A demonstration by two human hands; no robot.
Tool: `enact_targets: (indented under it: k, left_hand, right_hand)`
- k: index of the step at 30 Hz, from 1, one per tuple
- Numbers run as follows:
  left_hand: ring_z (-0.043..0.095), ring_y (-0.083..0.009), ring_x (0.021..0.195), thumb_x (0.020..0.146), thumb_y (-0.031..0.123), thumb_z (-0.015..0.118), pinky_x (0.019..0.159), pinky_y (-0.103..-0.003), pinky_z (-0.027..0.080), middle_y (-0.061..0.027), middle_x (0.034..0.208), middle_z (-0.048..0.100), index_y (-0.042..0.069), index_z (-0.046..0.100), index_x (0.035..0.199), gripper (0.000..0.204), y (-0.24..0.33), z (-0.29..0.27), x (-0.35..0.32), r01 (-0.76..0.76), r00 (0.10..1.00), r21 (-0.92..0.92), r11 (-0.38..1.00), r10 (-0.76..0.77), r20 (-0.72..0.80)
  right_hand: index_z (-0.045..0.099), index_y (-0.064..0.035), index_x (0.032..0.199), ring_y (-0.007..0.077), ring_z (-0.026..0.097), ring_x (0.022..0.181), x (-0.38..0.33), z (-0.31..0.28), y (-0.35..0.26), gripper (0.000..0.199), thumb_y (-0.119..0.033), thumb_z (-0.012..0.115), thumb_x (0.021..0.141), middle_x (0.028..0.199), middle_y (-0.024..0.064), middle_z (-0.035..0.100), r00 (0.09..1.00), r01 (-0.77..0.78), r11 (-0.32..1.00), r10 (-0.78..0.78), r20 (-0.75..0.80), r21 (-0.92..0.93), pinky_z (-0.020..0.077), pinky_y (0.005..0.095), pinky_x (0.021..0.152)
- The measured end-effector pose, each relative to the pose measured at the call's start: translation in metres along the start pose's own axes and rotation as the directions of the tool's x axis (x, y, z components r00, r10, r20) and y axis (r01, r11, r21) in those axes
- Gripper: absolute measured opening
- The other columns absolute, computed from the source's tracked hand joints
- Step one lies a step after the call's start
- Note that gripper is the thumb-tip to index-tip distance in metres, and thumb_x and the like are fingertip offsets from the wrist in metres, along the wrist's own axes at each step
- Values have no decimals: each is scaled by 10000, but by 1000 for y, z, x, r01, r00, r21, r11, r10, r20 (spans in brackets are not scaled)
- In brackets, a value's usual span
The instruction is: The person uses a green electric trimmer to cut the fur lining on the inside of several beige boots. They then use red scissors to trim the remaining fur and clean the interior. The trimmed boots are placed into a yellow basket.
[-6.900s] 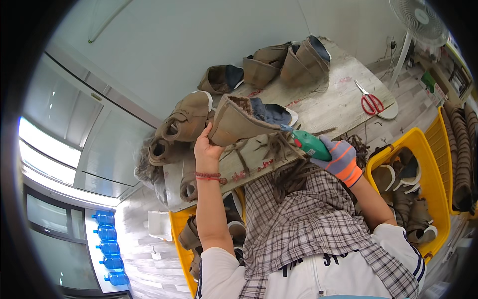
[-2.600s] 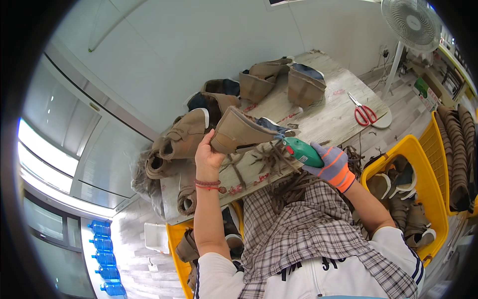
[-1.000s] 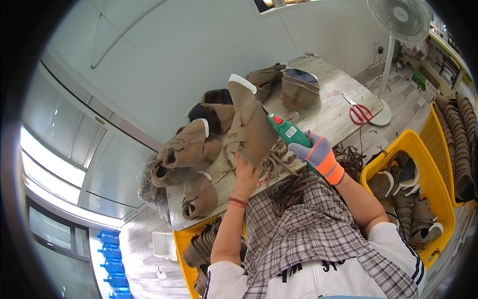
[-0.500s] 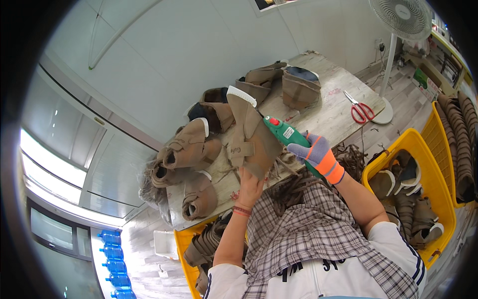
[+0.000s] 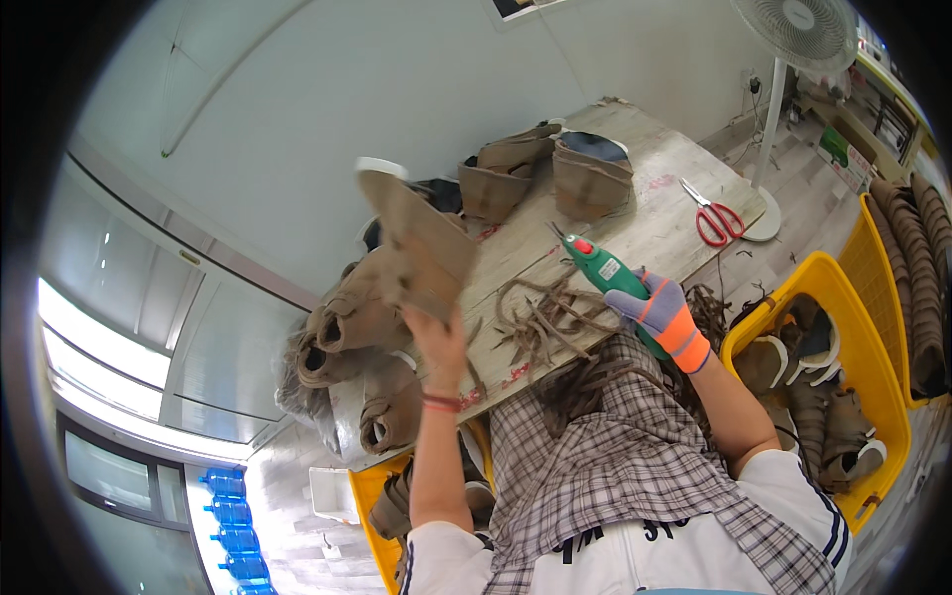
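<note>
My bare left hand (image 5: 437,344) grips a brown shoe upper (image 5: 428,250) by its lower end. It is raised above the left part of the table (image 5: 674,159) and blurred by motion; a white edge shows at its top. A grey and orange glove covers my right hand (image 5: 656,309), which is closed round a green handheld power tool (image 5: 603,268). This tool has a red button and a thin dark tip, which points up and left, apart from the upper. Below the tip lies a tangle of narrow brown strips (image 5: 543,317) on the table.
More brown shoe uppers (image 5: 593,178) stand along the table's back and left. Red-handled scissors (image 5: 716,224) lie near its right end. Yellow crates (image 5: 883,436) holding uppers stand at right and lower left. A white fan (image 5: 772,129) is at the far right. Strips also cover my lap.
My left hand has carried the shoe upper left, away from the tool, uncovering the strips on the table. My right hand with the tool has shifted slightly right and down.
</note>
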State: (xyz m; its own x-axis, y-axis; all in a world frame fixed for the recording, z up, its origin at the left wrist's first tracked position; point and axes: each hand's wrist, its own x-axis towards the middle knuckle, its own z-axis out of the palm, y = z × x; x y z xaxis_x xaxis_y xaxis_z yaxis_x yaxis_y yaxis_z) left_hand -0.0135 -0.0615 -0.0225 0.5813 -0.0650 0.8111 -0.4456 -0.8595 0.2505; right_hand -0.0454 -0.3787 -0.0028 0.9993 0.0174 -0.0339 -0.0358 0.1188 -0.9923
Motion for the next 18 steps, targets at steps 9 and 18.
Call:
enact_targets:
  k: [9, 18]
  left_hand:
    - [515, -185, 899, 831, 79, 586, 835, -314, 424, -78, 1009, 504, 14, 551, 973, 160, 26, 137, 64, 369, 908, -388, 845, -417, -45]
    - [536, -151, 849, 742, 195, 742, 712, -313, 386, 5, 979, 609, 85, 583, 1050, 363, 62, 315, 88, 723, 384, -632, -279, -599, 703]
  right_hand:
    - [573, 33, 972, 49, 491, 525, 0, -65, 27, 356, -192, 744, 756, 657, -2, 561, 968, -55, 998, 62, -245, 34, 402, 198, 476]
    - [570, 14, 954, 67, 512, 510, 6, -83, 47, 306, -179, 725, 773, 646, 9, 566, 944, -49, 998, 31, -330, -47, 419, 212, 469]
